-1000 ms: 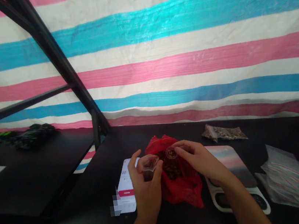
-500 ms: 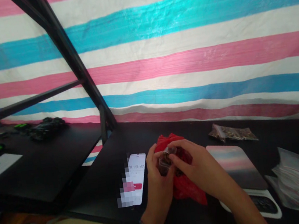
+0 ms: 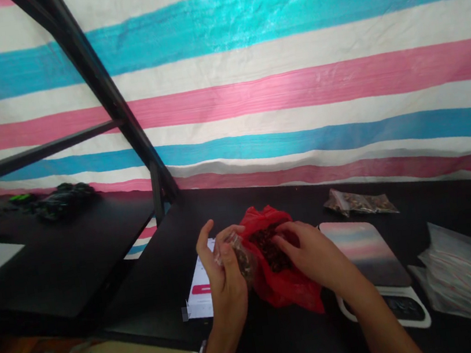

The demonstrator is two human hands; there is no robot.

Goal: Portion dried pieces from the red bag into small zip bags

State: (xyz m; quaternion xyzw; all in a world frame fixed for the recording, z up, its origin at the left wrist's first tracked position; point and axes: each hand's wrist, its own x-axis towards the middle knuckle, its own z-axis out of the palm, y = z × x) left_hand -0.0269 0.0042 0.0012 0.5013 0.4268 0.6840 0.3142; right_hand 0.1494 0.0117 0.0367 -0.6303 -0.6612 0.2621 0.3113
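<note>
My left hand (image 3: 227, 277) is closed round a small clear plastic bag (image 3: 241, 257) with brown bits in it, its thumb pressed on the bag and one finger raised. A red plastic bag (image 3: 273, 291) lies open on the black table, with small dark brown dried pieces (image 3: 272, 247) inside. My right hand (image 3: 300, 249) reaches into the red bag, thumb and fingers bent together at the dried pieces. Whether anything is between those fingertips is too small to make out.
A white kitchen scale (image 3: 364, 252) stands right of the red bag. Behind it lies a filled zip bag (image 3: 359, 203); further right, a pile of clear zip bags (image 3: 459, 273). A phone (image 3: 199, 292) lies partly behind my left hand. A black metal frame (image 3: 116, 111) rises at the left.
My hands have moved apart. The left has drawn the small clear bag leftward, off the red bag; the right has lowered to the dried pieces, which now show. The view has shifted slightly.
</note>
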